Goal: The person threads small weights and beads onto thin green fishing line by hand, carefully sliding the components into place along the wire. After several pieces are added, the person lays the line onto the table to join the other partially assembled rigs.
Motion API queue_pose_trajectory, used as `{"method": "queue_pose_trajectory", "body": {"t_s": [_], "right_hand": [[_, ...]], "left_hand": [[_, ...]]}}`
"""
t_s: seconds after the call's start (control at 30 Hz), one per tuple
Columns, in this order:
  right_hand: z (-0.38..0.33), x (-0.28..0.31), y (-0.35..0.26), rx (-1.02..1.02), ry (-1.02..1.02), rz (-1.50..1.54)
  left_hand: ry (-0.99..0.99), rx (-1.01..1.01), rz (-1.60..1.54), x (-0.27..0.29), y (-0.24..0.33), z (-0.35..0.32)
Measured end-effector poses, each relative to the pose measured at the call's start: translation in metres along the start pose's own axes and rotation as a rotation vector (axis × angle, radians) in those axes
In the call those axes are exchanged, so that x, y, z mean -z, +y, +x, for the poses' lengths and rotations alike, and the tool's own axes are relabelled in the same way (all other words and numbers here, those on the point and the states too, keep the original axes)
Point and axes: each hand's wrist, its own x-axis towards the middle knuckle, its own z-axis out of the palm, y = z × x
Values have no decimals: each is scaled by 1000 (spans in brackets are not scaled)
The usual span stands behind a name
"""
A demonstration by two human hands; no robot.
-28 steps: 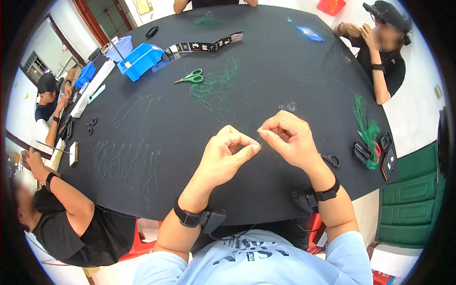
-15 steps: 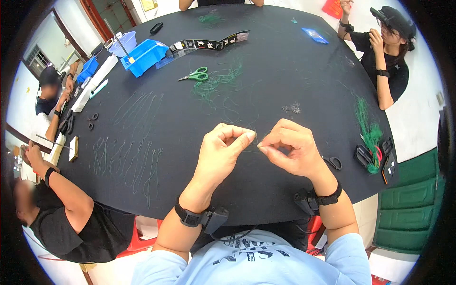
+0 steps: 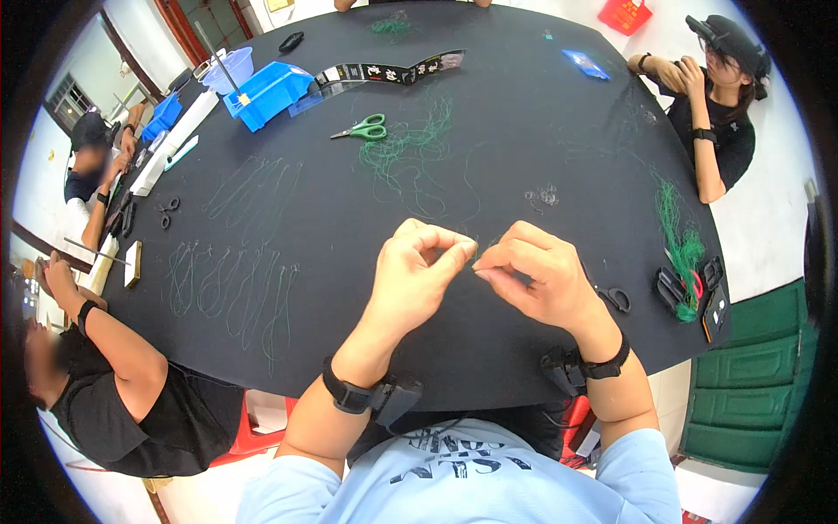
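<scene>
Over the near middle of the black table, my left hand point(image 3: 417, 269) and my right hand point(image 3: 543, 272) are almost touching, each closed in a pinch of thumb and index finger. A fine green thread point(image 3: 476, 254) shows faintly at the fingertips; anything smaller held with it is too tiny to make out. Just beyond my right hand lies a small pile of tiny metal pieces point(image 3: 543, 196). A loose tangle of green thread point(image 3: 406, 153) spreads farther off, beside green-handled scissors point(image 3: 362, 128). Looped lengths of thread point(image 3: 231, 284) lie in a row at the left.
Dark scissors point(image 3: 614, 299) rest right of my right hand. Green thread point(image 3: 679, 227) and a black holder point(image 3: 670, 286) sit near the right edge. A blue bin point(image 3: 271, 94) and printed strip point(image 3: 384, 73) lie at the back. Co-workers sit around the table.
My fingertips have come slightly closer together, and less thread shows between them. The view has shifted a little. At the far right, a co-worker's raised hand has come down toward the other.
</scene>
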Motion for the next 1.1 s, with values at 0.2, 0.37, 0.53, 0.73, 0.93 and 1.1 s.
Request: {"method": "queue_pose_trajectory", "body": {"t_s": [0.2, 0.37, 0.53, 0.73, 0.93, 1.1], "right_hand": [[1, 8, 14, -112, 43, -12], [-5, 1, 27, -322, 39, 164], [-6, -8, 16, -203, -46, 141], [-5, -9, 7, -111, -45, 60], [-3, -5, 1, -48, -22, 34], [2, 6, 6, -21, 80, -64]], "left_hand": [[-190, -240, 311, -9, 10, -6], [-67, -242, 247, -6, 7, -4], [93, -180, 122, -3, 3, -1], [130, -292, 234, -4, 2, -1], [129, -289, 342, -6, 0, 0], [-14, -430, 430, -14, 5, -3]]}}
